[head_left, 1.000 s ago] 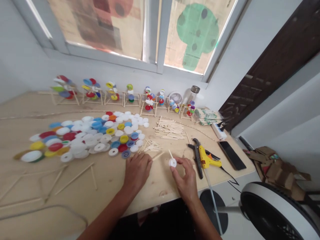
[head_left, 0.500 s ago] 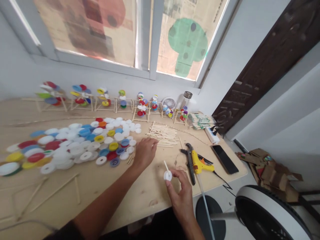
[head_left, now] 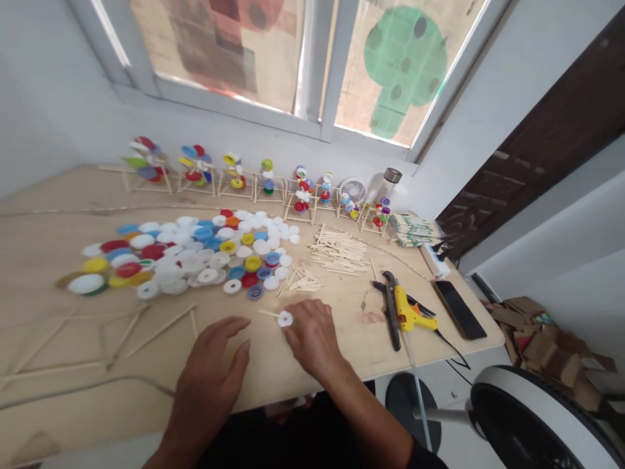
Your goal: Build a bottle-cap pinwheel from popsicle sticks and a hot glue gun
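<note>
My right hand [head_left: 312, 335] pinches a small white bottle cap [head_left: 284, 319] over the table. A thin wooden stick [head_left: 268, 314] juts from the cap toward the left. To the left, my left hand [head_left: 215, 365] hovers with thumb and fingers apart and nothing between them. Just beyond the hands lie a small heap of short stick pieces [head_left: 303, 281] and a larger pile of sticks [head_left: 338, 249]. A wide spread of coloured and white bottle caps [head_left: 190, 254] covers the table's left-middle part.
A yellow glue gun [head_left: 413, 314] and black-handled cutters [head_left: 392, 312] lie at right, beside a phone [head_left: 459, 310]. Stick frames with cap wheels [head_left: 198, 170] line the wall. Stick frame pieces [head_left: 102, 339] lie at left. A fan [head_left: 527, 417] stands by the table's right edge.
My view has shifted. My right hand has carried the cap and stick leftward. My left hand has drawn back from the stick piles to the near left and opened.
</note>
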Action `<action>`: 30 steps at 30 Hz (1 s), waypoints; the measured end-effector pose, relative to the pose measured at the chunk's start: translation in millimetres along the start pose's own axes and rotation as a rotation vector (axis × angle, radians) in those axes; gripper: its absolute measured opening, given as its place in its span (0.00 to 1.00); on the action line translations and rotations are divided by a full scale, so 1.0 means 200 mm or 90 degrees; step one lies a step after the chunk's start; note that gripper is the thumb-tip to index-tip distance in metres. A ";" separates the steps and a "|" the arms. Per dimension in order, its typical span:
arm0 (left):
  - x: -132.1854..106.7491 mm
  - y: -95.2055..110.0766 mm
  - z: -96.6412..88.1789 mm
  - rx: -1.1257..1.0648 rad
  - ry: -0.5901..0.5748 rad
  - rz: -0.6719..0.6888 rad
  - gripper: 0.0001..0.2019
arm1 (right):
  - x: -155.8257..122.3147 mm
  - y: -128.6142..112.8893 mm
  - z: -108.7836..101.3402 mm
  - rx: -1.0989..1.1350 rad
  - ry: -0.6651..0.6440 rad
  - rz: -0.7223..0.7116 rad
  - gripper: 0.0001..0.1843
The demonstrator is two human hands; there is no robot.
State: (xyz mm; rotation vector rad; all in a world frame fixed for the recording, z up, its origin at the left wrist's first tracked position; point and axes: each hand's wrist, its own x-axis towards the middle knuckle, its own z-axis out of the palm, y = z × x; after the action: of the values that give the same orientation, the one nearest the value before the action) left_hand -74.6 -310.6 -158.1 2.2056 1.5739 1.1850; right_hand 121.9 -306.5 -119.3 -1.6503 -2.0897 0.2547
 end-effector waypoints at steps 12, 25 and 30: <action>0.16 0.02 0.08 0.141 0.028 0.202 0.13 | 0.06 0.11 0.00 0.011 -0.031 0.024 0.18; 0.19 0.04 0.13 0.164 -0.018 0.206 0.11 | 0.23 0.26 -0.01 -0.174 -0.026 0.040 0.05; 0.18 0.03 0.15 0.153 -0.035 0.180 0.11 | 0.27 0.26 0.02 -0.247 -0.035 0.004 0.07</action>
State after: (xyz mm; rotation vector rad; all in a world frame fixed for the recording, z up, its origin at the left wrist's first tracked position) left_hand -45.3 -273.1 -156.8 2.6627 1.4882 1.0358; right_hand 156.2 -241.1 -131.8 -1.8825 -2.2825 -0.1157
